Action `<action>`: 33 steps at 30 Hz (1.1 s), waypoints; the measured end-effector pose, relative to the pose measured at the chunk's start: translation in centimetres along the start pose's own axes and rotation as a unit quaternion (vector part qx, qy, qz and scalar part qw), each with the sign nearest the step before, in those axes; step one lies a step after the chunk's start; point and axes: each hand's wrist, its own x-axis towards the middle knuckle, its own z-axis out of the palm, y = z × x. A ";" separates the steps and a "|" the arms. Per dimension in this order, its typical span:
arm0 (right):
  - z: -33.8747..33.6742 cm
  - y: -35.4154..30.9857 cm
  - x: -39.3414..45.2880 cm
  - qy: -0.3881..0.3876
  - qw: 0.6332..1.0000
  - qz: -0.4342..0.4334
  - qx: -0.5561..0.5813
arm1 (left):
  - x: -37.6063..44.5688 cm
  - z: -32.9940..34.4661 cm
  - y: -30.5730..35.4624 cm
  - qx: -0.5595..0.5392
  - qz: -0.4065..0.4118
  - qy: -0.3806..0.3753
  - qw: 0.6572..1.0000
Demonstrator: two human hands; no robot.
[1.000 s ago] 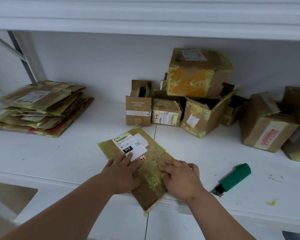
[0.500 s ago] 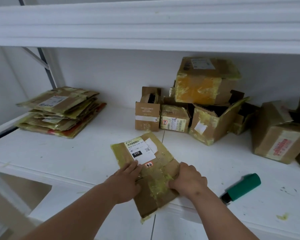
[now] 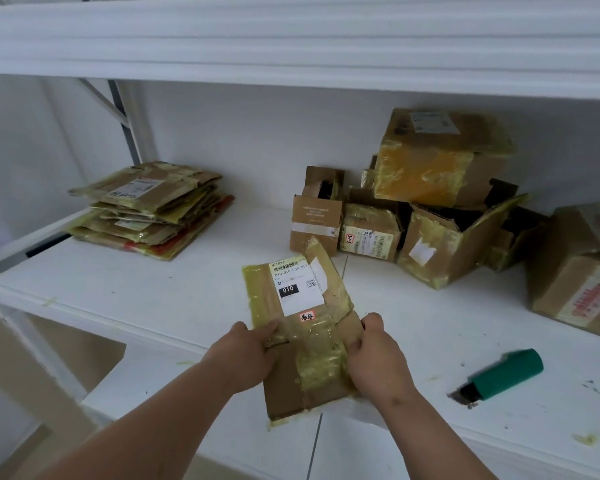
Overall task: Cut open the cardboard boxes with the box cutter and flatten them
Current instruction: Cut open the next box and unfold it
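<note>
**White shelf, one flattened box in both hands**

White shelf [image 3: 153,292] fills the view. Both hands clamp the flattened box [image 3: 305,327] by its side edges, left hand [image 3: 243,355] at nine o'clock, right hand [image 3: 374,355] at three (label facing up). Box cutter [image 3: 499,377] lies at four o'clock, apart. Unopened boxes [image 3: 437,209] cluster at one o'clock; flattened stack [image 3: 153,209] sits at ten.

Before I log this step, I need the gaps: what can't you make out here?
- Flattened box, head view: near side edges covered by left hand and right hand; label print too small.
- Box cutter: blade tip too small to judge.
- Rightmost box: cut off by frame edge.
</note>
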 end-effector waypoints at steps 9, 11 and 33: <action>2.6 -5.6 0.2 0.063 0.985 -0.006 0.159 | 0.8 -4.0 -3.8 -0.314 -0.052 0.039 0.947; 3.7 -7.5 0.4 0.074 0.981 -0.014 0.177 | 0.9 -5.0 -5.9 -0.382 -0.054 0.033 0.922; 11.7 -20.4 8.4 -0.012 0.975 -0.099 0.201 | 7.2 -15.7 -18.3 -0.144 -0.014 0.257 0.955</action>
